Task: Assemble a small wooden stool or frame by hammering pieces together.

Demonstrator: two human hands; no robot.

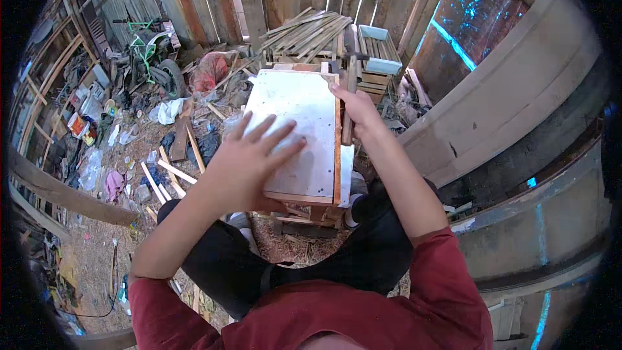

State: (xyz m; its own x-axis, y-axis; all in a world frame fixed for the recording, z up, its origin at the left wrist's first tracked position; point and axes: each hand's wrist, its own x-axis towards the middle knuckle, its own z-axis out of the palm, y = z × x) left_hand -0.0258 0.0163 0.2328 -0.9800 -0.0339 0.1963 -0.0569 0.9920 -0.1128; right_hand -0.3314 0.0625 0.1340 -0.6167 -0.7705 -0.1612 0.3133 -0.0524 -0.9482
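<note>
A white rectangular panel with orange-brown wooden edges (pixel 291 97) tops a wooden box-like piece between my legs, with small dark holes or fastener heads along its right side. My left hand (pixel 259 159) has its fingers spread over the lower left of the panel, seemingly touching it. My right hand (pixel 356 107) is closed on a narrow weathered wooden strip (pixel 347 133) beside the panel's right edge, with the thumb by the upper right corner. The fingertips of that hand are mostly hidden.
Piled slats (pixel 308 29), a pale slatted crate (pixel 379 58), a green bike frame (pixel 149 52) and a red sack (pixel 210 71) stand behind. Loose sticks (pixel 194 149) and scattered litter lie at left. Large leaning boards (pixel 483 91) line the right side.
</note>
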